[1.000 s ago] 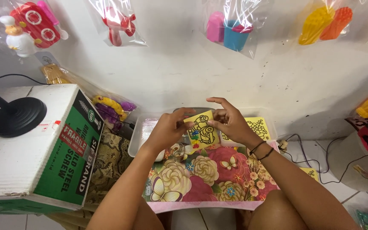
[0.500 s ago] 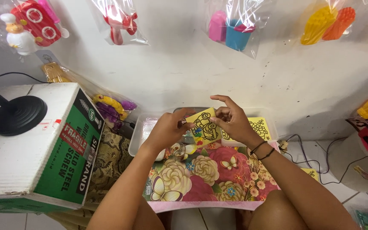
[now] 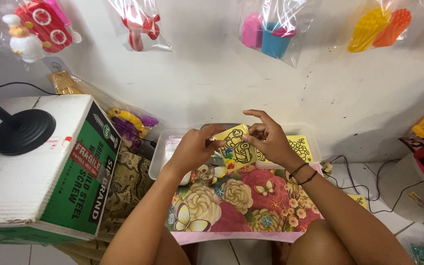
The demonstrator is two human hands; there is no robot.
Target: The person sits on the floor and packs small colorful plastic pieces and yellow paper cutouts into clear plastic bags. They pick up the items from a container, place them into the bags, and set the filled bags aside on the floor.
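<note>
Cardboard carton with green printed side (image 3: 50, 172) sits left, black round stand base (image 3: 23, 131) on top. Floral-patterned board (image 3: 236, 201) spans the lap, clear plastic tub (image 3: 160, 157) behind it. Yellow square card with black line drawing (image 3: 235, 146) is held above the tub's near edge. Left hand (image 3: 192, 149) fingers closed on its left edge; right hand (image 3: 268, 140) pinches the right edge, index raised. Best handled by edges only, card kept flat.
</note>
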